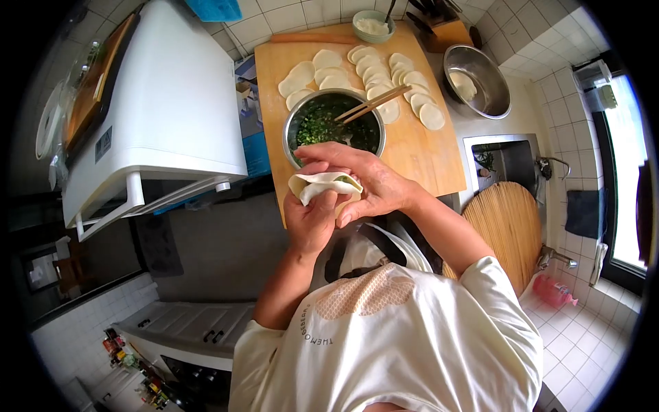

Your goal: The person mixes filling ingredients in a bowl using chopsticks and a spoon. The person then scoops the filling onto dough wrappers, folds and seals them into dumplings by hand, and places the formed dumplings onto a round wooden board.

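A dumpling, its pale round wrapper partly folded over, shows a bit of green filling at its right end. My left hand grips it from below, thumb against the near side. My right hand curves around its far and right sides, with fingers reaching across behind the wrapper and the thumb low, near my left thumb. Just beyond both hands stands a steel bowl of chopped green filling. A pair of wooden chopsticks rests in it, sticking out over the right rim.
A wooden board carries the bowl, several rows of round wrappers, a rolling pin and a small green bowl. To the right are a steel basin with dough, a sink and a round slatted mat. A white appliance stands left.
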Motion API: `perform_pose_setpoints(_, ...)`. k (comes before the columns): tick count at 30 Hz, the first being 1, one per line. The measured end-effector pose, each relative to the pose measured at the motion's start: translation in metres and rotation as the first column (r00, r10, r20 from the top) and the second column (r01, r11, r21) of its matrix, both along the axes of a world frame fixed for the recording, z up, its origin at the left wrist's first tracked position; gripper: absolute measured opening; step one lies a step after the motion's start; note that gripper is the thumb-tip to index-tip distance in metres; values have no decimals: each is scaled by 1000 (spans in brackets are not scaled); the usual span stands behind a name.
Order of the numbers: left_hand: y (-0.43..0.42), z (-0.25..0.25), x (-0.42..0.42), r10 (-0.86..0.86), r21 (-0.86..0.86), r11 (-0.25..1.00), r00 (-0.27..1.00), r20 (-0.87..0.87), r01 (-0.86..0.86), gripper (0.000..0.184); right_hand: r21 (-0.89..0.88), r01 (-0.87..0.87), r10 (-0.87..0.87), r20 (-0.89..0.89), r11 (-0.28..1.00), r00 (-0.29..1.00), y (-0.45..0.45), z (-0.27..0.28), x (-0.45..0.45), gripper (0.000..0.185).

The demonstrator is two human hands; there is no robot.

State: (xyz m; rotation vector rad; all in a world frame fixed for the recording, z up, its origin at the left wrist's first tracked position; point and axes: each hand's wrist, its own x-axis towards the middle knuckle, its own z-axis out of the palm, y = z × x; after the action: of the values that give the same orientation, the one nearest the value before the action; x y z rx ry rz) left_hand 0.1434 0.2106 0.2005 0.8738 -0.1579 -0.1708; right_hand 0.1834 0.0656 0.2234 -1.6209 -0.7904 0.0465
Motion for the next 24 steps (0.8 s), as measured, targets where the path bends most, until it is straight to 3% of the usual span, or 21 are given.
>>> perform_pose_setpoints(6,0,-1,-1,5,161,987,991,136,-27,47,2,46,-45,223,999,974,-2,-3,2,80)
perform_pose_setpoints(10,-2,-6,-5,-3,159,987,989,150,-21,45,-34,84,-67,340,996,938,-4,-1,2,69)
perform_pose_setpoints(19,-3,-4,-12,-9,310,950,986,165,-43,48,4,195,-181,380,981,907,-1,-4,-5,41)
perform_pose_setpoints(22,-6,1,-13,101,318,927,948,303,-201,52,52,232,-236,342,971,910,2,-5,-8,37)
perform_pose_setpoints(24,-4,3,-12,107,518,784,896,431,-343,54,38,218,-218,351,975,911,4,-5,-9,36)
